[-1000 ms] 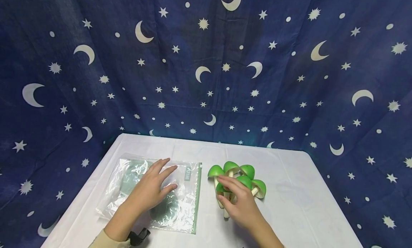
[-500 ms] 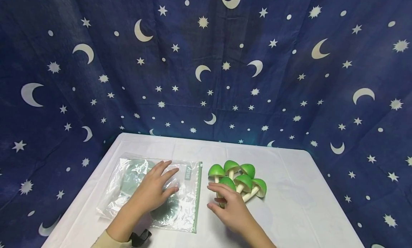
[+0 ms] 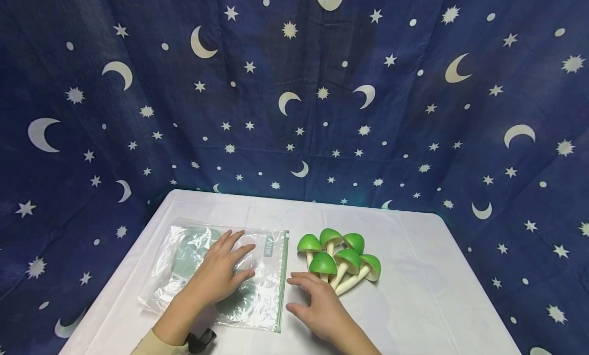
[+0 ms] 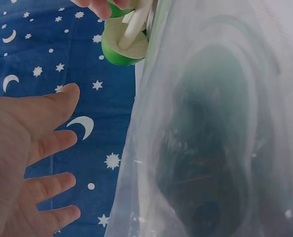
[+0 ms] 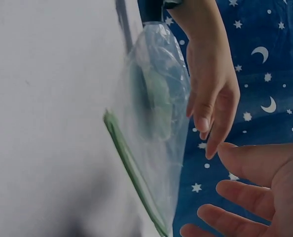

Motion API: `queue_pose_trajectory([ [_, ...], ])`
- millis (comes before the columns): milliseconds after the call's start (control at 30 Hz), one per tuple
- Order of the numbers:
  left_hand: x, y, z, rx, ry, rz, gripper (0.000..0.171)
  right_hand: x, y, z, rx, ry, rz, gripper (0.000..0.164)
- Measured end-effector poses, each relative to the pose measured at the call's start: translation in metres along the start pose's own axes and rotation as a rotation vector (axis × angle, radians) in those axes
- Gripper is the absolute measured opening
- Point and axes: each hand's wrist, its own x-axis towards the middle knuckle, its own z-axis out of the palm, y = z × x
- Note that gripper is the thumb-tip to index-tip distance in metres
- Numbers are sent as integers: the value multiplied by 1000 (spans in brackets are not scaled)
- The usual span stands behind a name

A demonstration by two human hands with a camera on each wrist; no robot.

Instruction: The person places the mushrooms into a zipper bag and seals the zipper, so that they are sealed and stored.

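Several toy mushrooms (image 3: pixel 347 260) with green caps and cream stems lie bunched on the table, right of the middle in the head view. To their left, a clear zip bag (image 3: pixel 273 273) lies flat, with a green zip strip along its right edge and pale green print. My left hand (image 3: pixel 216 270) hovers over the bag with fingers spread, holding nothing; in the left wrist view the hand (image 4: pixel 23 148) appears apart from the plastic. Between bag and mushrooms is my right hand (image 3: pixel 319 306), its fingers loosely bent and thumb apart, nothing in it. It partly hides the front stems.
A white cloth covers the table (image 3: pixel 423 293). Behind and on both sides hangs a dark blue curtain (image 3: pixel 257 206) with moons and stars. A black strap (image 3: pixel 201 340) sits beside my left sleeve at the front.
My right hand has drawn back from the mushrooms, left and toward me, with its fingers empty, so more stems show. The left hand stays nearly still above the bag.
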Motion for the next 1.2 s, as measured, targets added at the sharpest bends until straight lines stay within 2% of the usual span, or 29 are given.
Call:
queue_pose_trajectory([
  [333, -1, -5, 13, 35, -47, -34, 67, -2, 3, 17, -39, -12, 31, 46],
  [633, -2, -9, 25, 21, -154, -79, 76, -4, 3, 22, -56, -19, 51, 45],
  [900, -4, -13, 29, 1, -182, -111, 82, -1, 4, 27, -45, -39, 80, 43],
  [1200, -5, -14, 31, -13, -207, -160, 77, 0, 6, 35, -79, -7, 65, 40],
])
